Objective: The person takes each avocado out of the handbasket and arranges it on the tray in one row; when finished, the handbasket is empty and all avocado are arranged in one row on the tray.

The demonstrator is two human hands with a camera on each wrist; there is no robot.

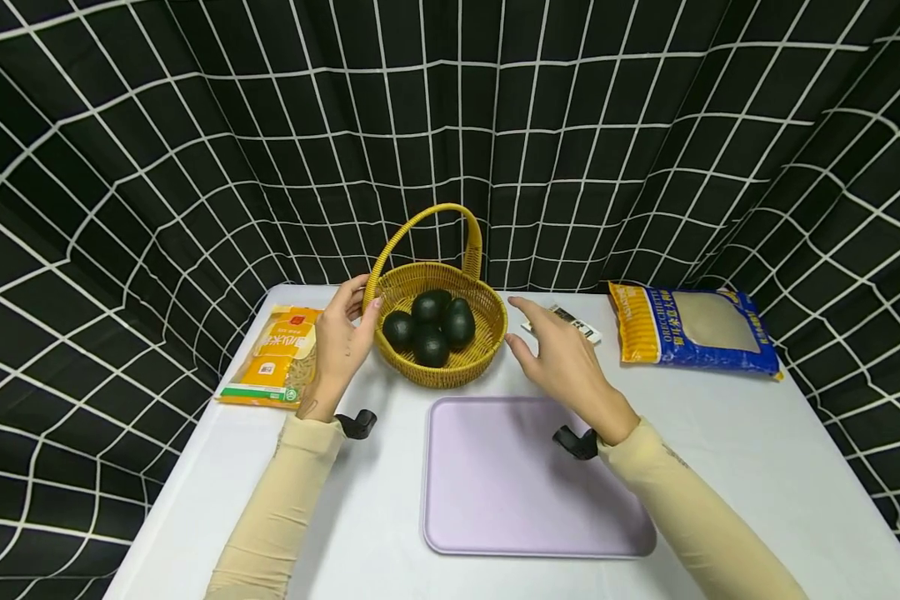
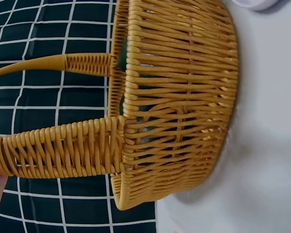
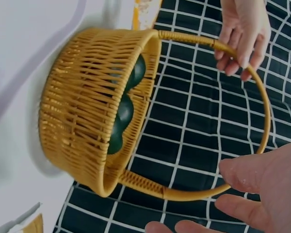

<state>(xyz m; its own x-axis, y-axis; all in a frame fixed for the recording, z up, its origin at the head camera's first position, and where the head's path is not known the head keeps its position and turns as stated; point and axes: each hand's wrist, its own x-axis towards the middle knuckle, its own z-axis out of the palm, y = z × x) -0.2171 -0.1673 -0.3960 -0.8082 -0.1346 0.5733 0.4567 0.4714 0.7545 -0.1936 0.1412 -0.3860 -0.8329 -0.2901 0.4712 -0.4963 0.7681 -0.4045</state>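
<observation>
A yellow wicker basket (image 1: 441, 379) with a tall arched handle (image 1: 420, 218) stands at the back middle of the table. Inside lie several dark green avocados (image 1: 431, 345), partly hidden by the basket wall in both wrist views. My left hand (image 1: 347, 337) is at the left side of the handle, its thumb and fingers on either side of the strip. The right wrist view also shows that hand (image 3: 243, 36) at the handle. To the right of the basket, my right hand (image 1: 562, 358) hovers with thumb and fingers spread, apart from the rim and holding nothing.
A lilac tray (image 1: 532, 483) lies in front of the basket. On the left is an orange food packet (image 1: 277, 354); on the right, a blue and yellow orecchiette bag (image 1: 693, 329). A small black and white packet (image 1: 581, 327) is partly behind my right hand. Black gridded cloth (image 1: 450, 125) surrounds the table.
</observation>
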